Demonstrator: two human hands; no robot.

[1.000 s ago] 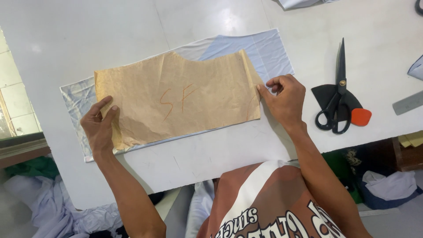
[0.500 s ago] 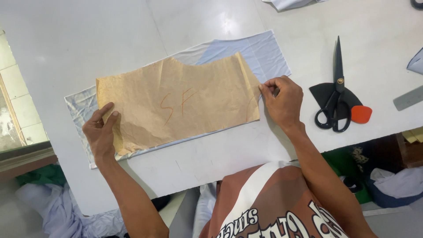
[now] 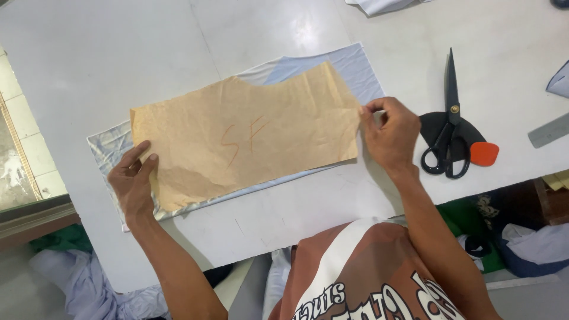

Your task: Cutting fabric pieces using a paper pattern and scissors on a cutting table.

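Item: one tan paper pattern (image 3: 249, 133), creased, marked in red, with a curved notch cut into its far edge, was laid flat on a pale blue cloth (image 3: 355, 68) spread on the white table (image 3: 118, 53). The cloth was seen past the pattern at its far right corner, along the left end and as a thin strip at the near edge. Left hand (image 3: 133, 181): grip released, fingers spread and pressed flat on the pattern's near left corner, the heel of the hand lying over the cloth edge. Right hand (image 3: 391, 133): grip pinched at the pattern's right edge, thumb and forefinger closed there; whether paper alone or paper with cloth was taken could not be told. Black scissors (image 3: 448, 127), closed, were laid just beside the right hand, blades pointed away from the person, handles resting on a dark patch with an orange chalk (image 3: 484, 153) touching them. A grey ruler (image 3: 548, 130) was seen at the right edge, well apart. White cloth (image 3: 385, 5) was lying at the far edge of the table.
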